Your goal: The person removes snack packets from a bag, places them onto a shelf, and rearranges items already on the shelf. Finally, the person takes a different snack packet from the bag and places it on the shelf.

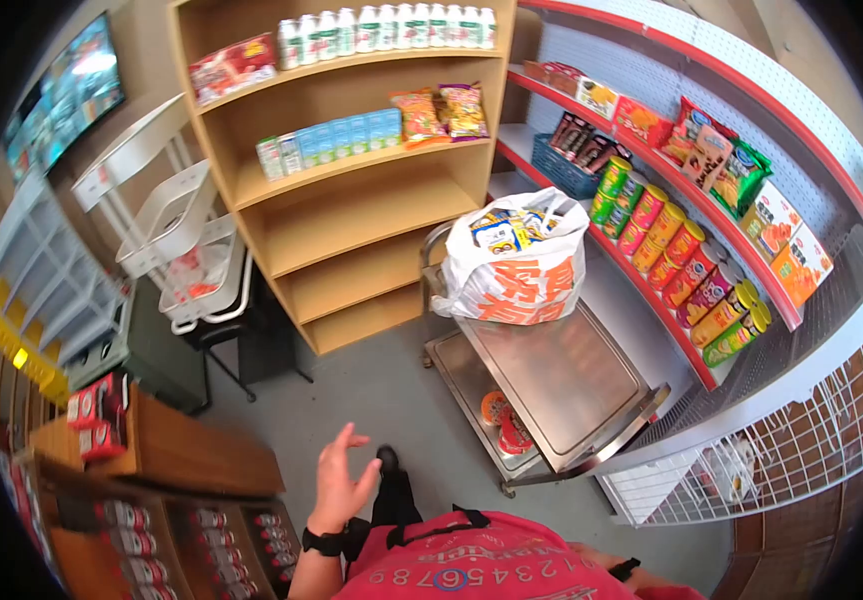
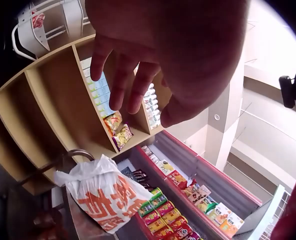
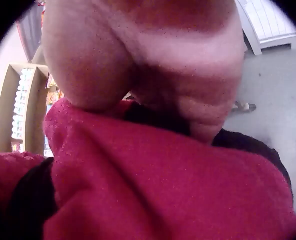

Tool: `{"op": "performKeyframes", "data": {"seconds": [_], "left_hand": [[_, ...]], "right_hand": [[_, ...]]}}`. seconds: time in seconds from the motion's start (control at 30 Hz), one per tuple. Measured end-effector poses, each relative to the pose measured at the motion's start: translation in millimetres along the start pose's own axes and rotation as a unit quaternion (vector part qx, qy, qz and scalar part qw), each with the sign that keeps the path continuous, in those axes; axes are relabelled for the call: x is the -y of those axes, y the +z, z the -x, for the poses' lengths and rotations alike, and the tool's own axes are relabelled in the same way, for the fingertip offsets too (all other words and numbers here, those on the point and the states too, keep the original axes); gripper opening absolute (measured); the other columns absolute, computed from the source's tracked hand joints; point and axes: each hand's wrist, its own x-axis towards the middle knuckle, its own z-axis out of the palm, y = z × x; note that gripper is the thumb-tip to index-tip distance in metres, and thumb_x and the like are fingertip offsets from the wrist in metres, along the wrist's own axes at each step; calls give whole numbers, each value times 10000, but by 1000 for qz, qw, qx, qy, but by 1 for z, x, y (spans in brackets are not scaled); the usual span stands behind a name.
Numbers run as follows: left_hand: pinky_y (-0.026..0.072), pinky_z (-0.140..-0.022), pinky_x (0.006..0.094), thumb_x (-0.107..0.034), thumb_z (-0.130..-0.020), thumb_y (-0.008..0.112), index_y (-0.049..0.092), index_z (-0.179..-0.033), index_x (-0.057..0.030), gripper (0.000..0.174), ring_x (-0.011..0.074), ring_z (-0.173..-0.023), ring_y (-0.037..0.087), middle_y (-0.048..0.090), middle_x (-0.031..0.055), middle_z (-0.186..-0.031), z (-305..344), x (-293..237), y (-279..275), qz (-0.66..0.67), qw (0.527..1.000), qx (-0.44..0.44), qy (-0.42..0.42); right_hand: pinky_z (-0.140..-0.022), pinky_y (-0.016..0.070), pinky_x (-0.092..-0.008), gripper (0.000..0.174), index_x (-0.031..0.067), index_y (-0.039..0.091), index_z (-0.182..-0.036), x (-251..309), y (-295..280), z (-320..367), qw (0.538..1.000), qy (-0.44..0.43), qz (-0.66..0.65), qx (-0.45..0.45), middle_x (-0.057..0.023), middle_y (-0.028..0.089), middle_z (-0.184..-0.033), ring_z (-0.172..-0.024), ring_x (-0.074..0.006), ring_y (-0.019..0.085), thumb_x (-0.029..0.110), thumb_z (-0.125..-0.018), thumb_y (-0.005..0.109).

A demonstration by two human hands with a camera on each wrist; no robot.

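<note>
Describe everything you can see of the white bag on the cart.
The white bag looks like thin, crumpled plastic printed with large orange-red characters. It stands bulging and open-topped on the metal cart, at its far end, yellow, blue and white packages showing inside. Neither the left hand nor right hand touches it.

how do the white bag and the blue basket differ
The white bag is soft, crumpled plastic with big orange print; the blue basket shows no such print. The bag stands on the metal cart, while the basket sits on the red-edged rack. The bag also looks bigger than the basket. Both are open at the top with packs inside.
</note>
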Motion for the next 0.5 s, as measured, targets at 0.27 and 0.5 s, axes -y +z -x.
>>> {"op": "performKeyframes", "data": {"seconds": [0.27, 0.5], "left_hand": [[424, -853, 353, -11, -712, 652, 358, -1294, 14, 652, 249, -916, 563, 586, 121, -995, -176, 118, 0, 36, 999, -22, -16], [421, -827, 362, -88, -726, 667, 442, -1232, 5, 562, 266, -889, 570, 605, 116, -963, -322, 190, -4, 12, 997, 27, 67]], "right_hand": [[-664, 496, -387, 315, 19, 617, -874, 97, 10, -144, 855, -128, 400, -303, -236, 602, -777, -740, -391, 596, 291, -726, 678], [-732, 476, -342, 390, 10, 533, -999, 207, 53, -209, 964, -180, 48, -191, -208, 623, -884, -844, -330, 617, 237, -725, 692]]}}
